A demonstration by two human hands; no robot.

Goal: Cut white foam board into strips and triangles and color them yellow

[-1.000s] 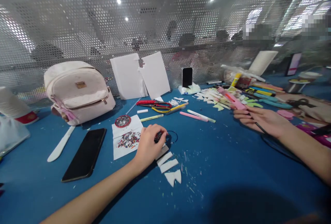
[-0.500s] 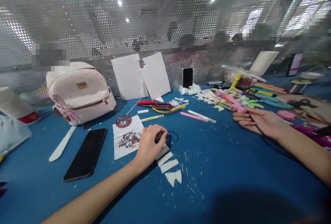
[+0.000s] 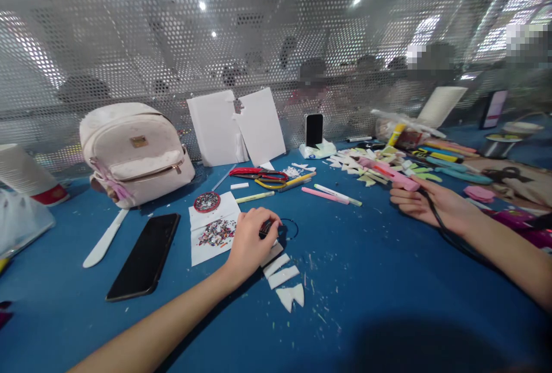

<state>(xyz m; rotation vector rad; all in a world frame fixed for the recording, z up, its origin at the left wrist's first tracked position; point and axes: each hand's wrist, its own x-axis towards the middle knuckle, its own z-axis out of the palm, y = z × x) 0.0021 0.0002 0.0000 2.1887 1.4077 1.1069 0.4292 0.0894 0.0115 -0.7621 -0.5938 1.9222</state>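
Note:
My left hand (image 3: 254, 235) rests on the table with its fingers curled around a small dark thing (image 3: 265, 229), mostly hidden. A thin black loop (image 3: 294, 228) lies just past the fingertips. Below the hand are white cut strips (image 3: 283, 276) and a notched white piece (image 3: 291, 297). To its left, a white paper sheet (image 3: 202, 257) carries loose glitter sequins (image 3: 215, 234) and a round red-rimmed container (image 3: 207, 202). At the right, my right hand (image 3: 431, 203) grips a pink corded glue gun (image 3: 404, 181), its black cord (image 3: 440, 223) trailing along the forearm.
A pale backpack (image 3: 137, 154), black phone (image 3: 144, 258) and white plastic knife (image 3: 106, 238) occupy the left. Red-handled pliers (image 3: 259, 175) and coloured sticks (image 3: 325, 195) lie mid-table. Cut pale pieces (image 3: 345, 163) pile up near the right hand. A perforated metal screen (image 3: 259, 34) stands behind.
My right hand has shifted slightly right, carrying the pink glue gun away from the pile of cut pieces. My left hand keeps its place and grip.

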